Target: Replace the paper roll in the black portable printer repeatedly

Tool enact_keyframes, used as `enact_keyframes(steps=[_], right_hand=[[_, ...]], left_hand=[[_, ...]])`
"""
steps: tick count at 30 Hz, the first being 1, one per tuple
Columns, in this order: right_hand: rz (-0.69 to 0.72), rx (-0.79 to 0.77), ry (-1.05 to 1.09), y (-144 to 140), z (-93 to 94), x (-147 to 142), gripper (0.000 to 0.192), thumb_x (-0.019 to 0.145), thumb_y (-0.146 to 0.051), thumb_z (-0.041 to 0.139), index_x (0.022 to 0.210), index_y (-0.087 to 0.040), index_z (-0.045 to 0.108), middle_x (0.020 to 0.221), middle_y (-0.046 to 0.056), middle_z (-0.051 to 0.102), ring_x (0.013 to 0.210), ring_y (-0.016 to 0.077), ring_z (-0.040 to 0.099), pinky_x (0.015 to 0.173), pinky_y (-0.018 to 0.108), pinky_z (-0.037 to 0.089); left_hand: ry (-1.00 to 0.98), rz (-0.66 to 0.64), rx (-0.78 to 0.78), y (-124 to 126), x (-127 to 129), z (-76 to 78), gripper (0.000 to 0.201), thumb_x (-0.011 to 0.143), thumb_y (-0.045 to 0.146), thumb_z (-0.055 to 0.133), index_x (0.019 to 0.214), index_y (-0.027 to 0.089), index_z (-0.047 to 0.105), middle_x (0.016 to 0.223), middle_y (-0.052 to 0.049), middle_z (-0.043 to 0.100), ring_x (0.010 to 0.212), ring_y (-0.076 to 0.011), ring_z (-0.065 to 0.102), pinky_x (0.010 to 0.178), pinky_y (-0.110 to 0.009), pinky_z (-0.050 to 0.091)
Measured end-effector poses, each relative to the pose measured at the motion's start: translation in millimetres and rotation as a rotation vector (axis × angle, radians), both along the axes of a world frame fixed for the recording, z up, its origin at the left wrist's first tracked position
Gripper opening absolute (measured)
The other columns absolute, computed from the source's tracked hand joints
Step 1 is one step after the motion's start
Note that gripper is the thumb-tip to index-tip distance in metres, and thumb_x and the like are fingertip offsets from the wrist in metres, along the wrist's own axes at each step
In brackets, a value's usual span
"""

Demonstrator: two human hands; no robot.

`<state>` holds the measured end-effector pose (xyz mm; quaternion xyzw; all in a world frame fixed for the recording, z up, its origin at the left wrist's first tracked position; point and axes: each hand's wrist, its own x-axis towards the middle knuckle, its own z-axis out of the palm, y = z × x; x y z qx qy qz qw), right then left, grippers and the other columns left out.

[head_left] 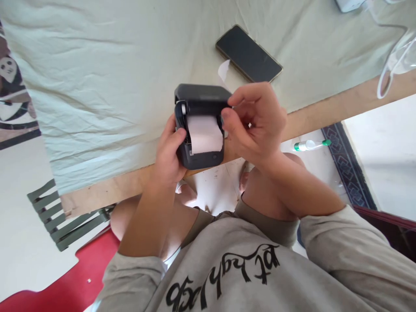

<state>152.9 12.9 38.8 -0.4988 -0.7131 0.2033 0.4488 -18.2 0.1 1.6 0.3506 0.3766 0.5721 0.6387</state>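
Observation:
A small black label printer [203, 162] is held over the table's front edge with its lid [203, 92] raised. A strip of white paper [206, 136] lies across its front from the inside. My left hand [169, 151] is wrapped round the printer's left side, the thumb resting by the paper compartment. At the lid's right corner, my right hand [255, 119] has its thumb and forefinger closed on the edge; the other fingers are curled. Just beyond sits a torn white paper scrap [223, 70], beside a dark smartphone [248, 54] lying face up.
A pale green cloth [123, 86] covers the table, whose wooden edge [107, 190] runs in front of me. A white cable [388, 65] hangs at the right. On the floor are a plastic bottle [312, 145] with a green cap and a red chair [65, 277].

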Motion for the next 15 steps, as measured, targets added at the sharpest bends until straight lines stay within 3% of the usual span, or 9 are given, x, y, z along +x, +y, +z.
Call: enact_keyframes(steps=[2, 5, 9, 12, 15], right_hand=[[-0.012, 0.034, -0.017, 3, 1.3, -4, 0.015, 0.098, -0.033, 0.045, 0.097, -0.023, 0.057, 0.082, 0.0, 0.062, 0.066, 0.0112, 0.058, 0.059, 0.027, 0.046], [0.052, 0.066, -0.312, 5, 8.3, -6, 0.018, 0.095, -0.026, 0.046, 0.091, -0.022, 0.064, 0.088, 0.001, 0.069, 0.07, 0.0134, 0.061, 0.061, 0.028, 0.044], [0.114, -0.02, -0.66, 0, 21.3, -5, 0.021, 0.094, -0.025, 0.049, 0.097, -0.023, 0.07, 0.092, 0.003, 0.072, 0.072, 0.017, 0.062, 0.056, 0.027, 0.034], [0.171, -0.098, -0.72, -5, 27.9, -2, 0.024, 0.089, -0.023, 0.054, 0.108, -0.024, 0.069, 0.089, 0.003, 0.073, 0.063, 0.0156, 0.056, 0.052, 0.028, 0.026], [0.23, -0.169, -0.625, -5, 31.7, 4, 0.032, 0.083, -0.023, 0.058, 0.114, -0.024, 0.066, 0.083, 0.001, 0.072, 0.059, 0.0138, 0.054, 0.052, 0.027, 0.027]], left_hand=[[0.024, 0.007, 0.003, -1, 0, 0.2, 0.031, 0.09, 0.04, 0.059, 0.116, 0.025, 0.067, 0.104, -0.002, 0.073, 0.099, -0.0196, 0.068, 0.083, -0.031, 0.055], [0.034, -0.023, 0.029, -2, -2, -2.8, 0.032, 0.089, 0.041, 0.062, 0.118, 0.027, 0.067, 0.102, -0.001, 0.072, 0.096, -0.0197, 0.068, 0.078, -0.031, 0.056], [0.078, -0.069, 0.087, -3, -7, -10.0, 0.041, 0.086, 0.046, 0.067, 0.123, 0.028, 0.065, 0.108, -0.001, 0.072, 0.119, -0.0272, 0.063, 0.091, -0.035, 0.055], [0.134, -0.107, 0.109, -5, -9, -9.4, 0.043, 0.088, 0.048, 0.064, 0.125, 0.027, 0.065, 0.118, -0.004, 0.07, 0.124, -0.0285, 0.061, 0.097, -0.037, 0.053], [0.181, -0.152, 0.118, -7, -9, -3.3, 0.044, 0.088, 0.05, 0.064, 0.123, 0.023, 0.067, 0.115, -0.007, 0.07, 0.115, -0.0277, 0.065, 0.094, -0.035, 0.054]])
